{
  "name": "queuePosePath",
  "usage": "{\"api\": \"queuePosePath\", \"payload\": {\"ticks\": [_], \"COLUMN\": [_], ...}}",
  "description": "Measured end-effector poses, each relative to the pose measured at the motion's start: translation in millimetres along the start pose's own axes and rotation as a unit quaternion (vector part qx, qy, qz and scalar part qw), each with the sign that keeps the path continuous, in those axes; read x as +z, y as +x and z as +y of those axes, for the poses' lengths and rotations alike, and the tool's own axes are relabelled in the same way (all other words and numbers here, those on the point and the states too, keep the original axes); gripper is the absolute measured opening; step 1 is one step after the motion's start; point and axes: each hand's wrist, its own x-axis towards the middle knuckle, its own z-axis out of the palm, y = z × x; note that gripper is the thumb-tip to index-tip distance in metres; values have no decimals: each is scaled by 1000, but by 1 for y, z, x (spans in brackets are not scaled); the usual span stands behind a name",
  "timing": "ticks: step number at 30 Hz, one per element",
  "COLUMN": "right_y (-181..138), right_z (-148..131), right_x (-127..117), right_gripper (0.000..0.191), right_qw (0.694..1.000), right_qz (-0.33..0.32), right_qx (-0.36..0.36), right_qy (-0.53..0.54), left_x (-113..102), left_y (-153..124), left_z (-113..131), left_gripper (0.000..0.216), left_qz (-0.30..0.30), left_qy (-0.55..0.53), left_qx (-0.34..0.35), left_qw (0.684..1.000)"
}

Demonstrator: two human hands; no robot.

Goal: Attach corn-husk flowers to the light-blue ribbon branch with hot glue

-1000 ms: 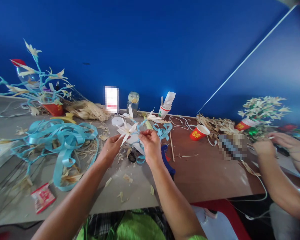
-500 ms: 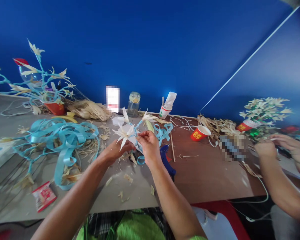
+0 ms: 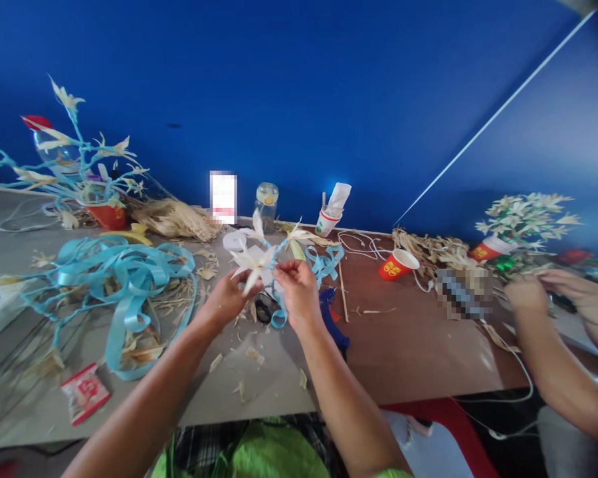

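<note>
A branch with cream husk flowers (image 3: pixel 254 263) is between my two hands above the table. Its stem (image 3: pixel 280 249) is wrapped in light blue ribbon. My right hand (image 3: pixel 299 289) pinches this stem, and a loose loop of blue ribbon (image 3: pixel 279 318) hangs below the fingers. My left hand (image 3: pixel 229 299) is closed at the nearest flower, its fingertips partly hidden behind the petals. Under the hands lies a small black object I cannot make out. A blue glue gun (image 3: pixel 333 322) rests just right of my right wrist.
A heap of blue ribbon (image 3: pixel 124 272) lies at left, near a red snack packet (image 3: pixel 85 393). Flower branches stand in a red pot (image 3: pixel 107 216). Behind are a glass jar (image 3: pixel 266 202) and paper cups (image 3: pixel 398 264). At right, another person's hands (image 3: pixel 533 292) work near dried husks (image 3: pixel 438 249).
My left hand has shifted slightly left and its fingers have drawn back from the stem. The flower branch has turned and the ribbon loop hangs more openly. My right hand stays at the stem.
</note>
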Motion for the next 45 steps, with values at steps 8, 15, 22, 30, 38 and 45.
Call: {"api": "queuePosePath", "payload": {"ticks": [8, 15, 22, 30, 38, 45], "right_y": [-1, -7, -5, -1, -1, -4], "right_z": [0, 3, 5, 2, 4, 1], "right_x": [0, 4, 2, 0, -1, 3], "right_gripper": [24, 24, 23, 24, 23, 23], "right_qw": [1000, 998, 998, 1000, 1000, 1000], "right_qz": [-9, -44, -36, -14, -9, 2], "right_qx": [6, 27, 19, 12, -5, 12], "right_qy": [-14, -34, -41, -19, -29, -7], "left_x": [-13, -1, -3, -6, 2, 11], "left_y": [2, 5, 2, -1, -5, -2], "left_z": [10, -6, 5, 8, -3, -5], "left_gripper": [42, 41, 36, 45, 44, 34], "left_qz": [-56, -98, -91, 5, -56, -57], "left_qy": [12, 7, 2, -62, -78, -280], "left_qx": [-46, -47, -36, -26, 18, -12], "left_qw": [997, 994, 995, 998, 995, 958]}}
